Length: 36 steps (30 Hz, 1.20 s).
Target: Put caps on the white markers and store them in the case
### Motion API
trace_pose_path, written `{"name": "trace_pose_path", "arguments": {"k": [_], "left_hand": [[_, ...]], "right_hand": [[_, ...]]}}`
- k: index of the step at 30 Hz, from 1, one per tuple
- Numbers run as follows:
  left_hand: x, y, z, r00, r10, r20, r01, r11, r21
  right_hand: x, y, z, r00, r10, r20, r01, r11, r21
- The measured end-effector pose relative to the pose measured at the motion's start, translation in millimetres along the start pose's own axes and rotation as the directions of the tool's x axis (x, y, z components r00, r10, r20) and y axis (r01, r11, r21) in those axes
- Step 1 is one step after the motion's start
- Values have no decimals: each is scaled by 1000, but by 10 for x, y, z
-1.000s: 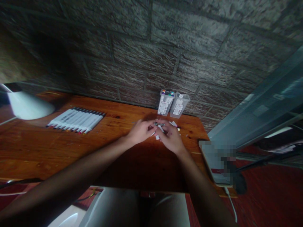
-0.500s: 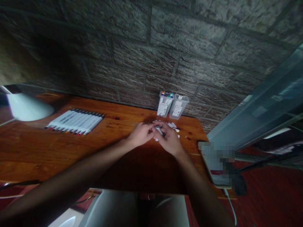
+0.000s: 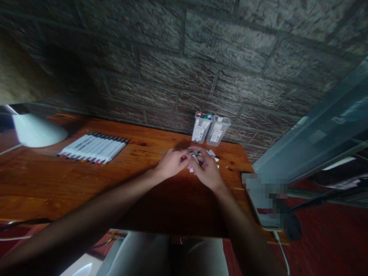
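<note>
- White pen (image 3: pixel 196 158) sits between a person's two bare hands, tilted, just above the middle of a wooden counter (image 3: pixel 37 184); fingers hide much of it, and any lettering on it is too small to read.
- Right hand (image 3: pixel 207 168) has its grip closed around the pen, thumb along the near side.
- Left hand (image 3: pixel 171 161) meets the right at the fingertips, its grip narrow; whether it pinches the pen or merely touches it, one cannot tell.
- Small white pieces (image 3: pixel 212 153) lie scattered on the wood just beyond and beside the right hand, some partly covered by it.
- Two clear plastic boxes stand side by side near the stone-block wall (image 3: pixel 161 61): the left box (image 3: pixel 204 124) shows orange, blue and green ends at its top, the right box (image 3: pixel 225 124) a pale item inside.
- Each box bears a white label with a line of heading, finer print and a square code; the wording is too small to read.
- White markers (image 3: pixel 93 147) lie in a neat row at left, dark ends toward the wall, grey printing on their barrels illegible.
- Lamp (image 3: pixel 37 132) with a white base stands farther left.
</note>
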State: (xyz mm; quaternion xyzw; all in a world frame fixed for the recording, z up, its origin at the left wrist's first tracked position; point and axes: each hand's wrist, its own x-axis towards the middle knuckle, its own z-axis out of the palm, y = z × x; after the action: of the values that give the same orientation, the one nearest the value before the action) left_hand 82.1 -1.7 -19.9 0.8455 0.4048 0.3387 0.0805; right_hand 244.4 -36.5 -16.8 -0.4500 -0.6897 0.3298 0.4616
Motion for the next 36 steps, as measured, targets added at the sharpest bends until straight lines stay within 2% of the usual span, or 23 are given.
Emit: {"name": "trace_pose_path", "arguments": {"k": [7,21,26,31,36], "left_hand": [[4,14,-2,1000,-24,-2,24,1000,-12],[-3,15,-3,999,-6,-40,7,1000,10],[-7,6,5,1000,-8,-26,8,999,-33],[-9,-2,11,999,0,-50,-1,1000,-7],[-2,18,-2,1000,-9,-24,8,1000,-19]], "right_hand": [[1,-51,0,1000,-3,-3,3,999,48],[10,-29,-7,996,-91,-25,91,996,-1],[5,-35,-13,996,-83,-26,83,996,-22],[0,-55,-23,996,-91,-23,90,996,-26],[2,-50,-25,996,-88,-28,87,995,-45]]}}
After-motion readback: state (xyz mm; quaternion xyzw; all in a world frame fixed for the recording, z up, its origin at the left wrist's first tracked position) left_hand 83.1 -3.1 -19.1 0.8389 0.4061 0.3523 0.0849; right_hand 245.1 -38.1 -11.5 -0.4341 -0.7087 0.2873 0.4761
